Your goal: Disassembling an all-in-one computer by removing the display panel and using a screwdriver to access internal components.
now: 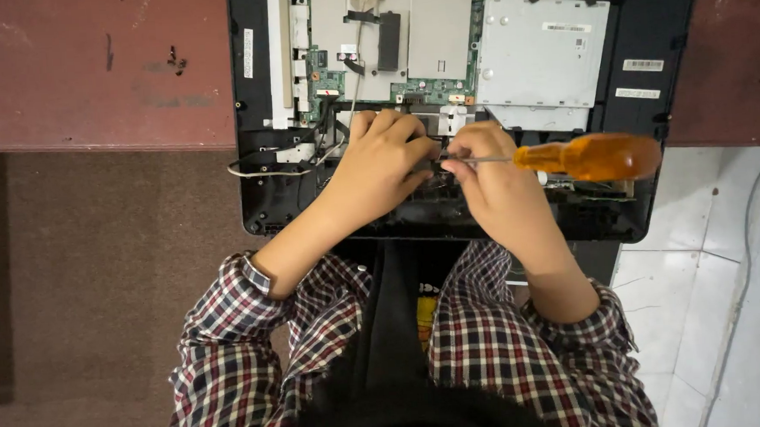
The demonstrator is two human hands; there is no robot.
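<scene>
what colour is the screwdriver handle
Translucent orange; the screwdriver handle shows best in the head view.

An orange-handled screwdriver [587, 158] lies over a black opened computer case [656, 26] holding a green circuit board [331, 79] and silver metal plates [541, 54]. Sleeves [231, 351] are red, white and navy plaid. The surface [87, 73] at upper left is reddish-brown.

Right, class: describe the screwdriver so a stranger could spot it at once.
Start at the opened black computer case lying across the table. Near its lower right edge, the right hand holds the screwdriver. Its translucent orange handle is the only bright orange thing among the grey metal parts.
</scene>
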